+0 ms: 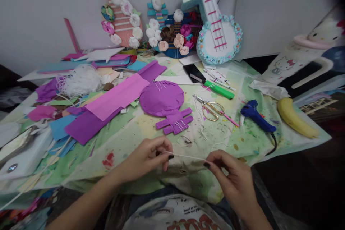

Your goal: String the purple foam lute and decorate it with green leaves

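A short length of white string [187, 156] runs between my two hands above the table's front edge. My left hand [151, 156] pinches one end between thumb and fingers. My right hand [229, 174] pinches the other end, thumb against forefinger. Just beyond them lies a purple paper-covered instrument shape [161, 97], its round body away from me and its crossbarred head [175, 121] nearer. White strands show on both its body and its head. To its right are gold-handled scissors [214, 109], with loose white string [201, 122] beside them.
A blue hot glue gun [256, 115], a banana [296, 118] and a green utility knife [219, 89] lie on the right. Pink paper [115, 97], a white string bundle [79, 80] and scraps cover the left. Decorated instruments [219, 39] lean against the wall. A tumbler [288, 59] stands far right.
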`<act>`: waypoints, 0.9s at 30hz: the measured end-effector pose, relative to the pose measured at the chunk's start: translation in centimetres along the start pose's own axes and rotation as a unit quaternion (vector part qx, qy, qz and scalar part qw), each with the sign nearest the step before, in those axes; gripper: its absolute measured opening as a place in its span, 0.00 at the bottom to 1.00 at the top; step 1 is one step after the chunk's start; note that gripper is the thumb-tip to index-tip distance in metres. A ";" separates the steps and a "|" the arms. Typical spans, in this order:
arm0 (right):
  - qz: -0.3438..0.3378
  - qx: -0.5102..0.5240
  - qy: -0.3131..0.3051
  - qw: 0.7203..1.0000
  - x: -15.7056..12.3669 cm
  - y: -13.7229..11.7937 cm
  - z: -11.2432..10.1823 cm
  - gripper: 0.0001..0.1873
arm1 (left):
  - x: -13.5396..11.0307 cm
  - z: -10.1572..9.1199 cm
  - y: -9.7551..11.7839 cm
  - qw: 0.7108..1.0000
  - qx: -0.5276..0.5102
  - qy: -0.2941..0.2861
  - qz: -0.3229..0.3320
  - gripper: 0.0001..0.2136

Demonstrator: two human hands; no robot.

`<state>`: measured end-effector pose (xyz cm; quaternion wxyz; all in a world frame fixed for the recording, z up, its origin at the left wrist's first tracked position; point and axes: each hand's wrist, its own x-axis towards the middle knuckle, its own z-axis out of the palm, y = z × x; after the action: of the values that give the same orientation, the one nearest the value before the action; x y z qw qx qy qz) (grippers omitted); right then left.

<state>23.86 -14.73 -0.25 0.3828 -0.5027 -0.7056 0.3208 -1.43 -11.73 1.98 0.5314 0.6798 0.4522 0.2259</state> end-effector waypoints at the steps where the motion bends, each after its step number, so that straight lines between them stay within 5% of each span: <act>1: 0.016 0.000 0.006 1.000 -0.4 0.1 -0.3 0.05 | 0.3 -0.8 0.2 1.000 -0.020 -0.007 0.004 0.06; 9: 0.130 0.043 -0.003 0.991 -2.2 0.9 1.7 0.09 | 4.3 -3.6 -0.5 1.000 -0.004 -0.012 0.016 0.14; 14: 0.165 0.040 0.010 0.985 -2.2 1.8 3.8 0.10 | 5.8 -4.0 -2.3 0.968 0.187 0.156 0.058 0.12; 17: 0.157 0.029 0.002 0.987 -2.3 2.1 4.1 0.10 | 6.0 -4.2 -3.2 0.941 0.247 0.204 0.114 0.08; 27: 0.076 -0.012 -0.016 0.997 -2.7 2.3 3.2 0.07 | 6.0 -2.2 -4.6 0.869 0.395 0.200 0.221 0.07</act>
<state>22.66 -16.86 -4.36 0.3400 -0.5546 -0.6748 0.3485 -1.95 -5.28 -2.53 0.0528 0.8552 0.4384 0.2713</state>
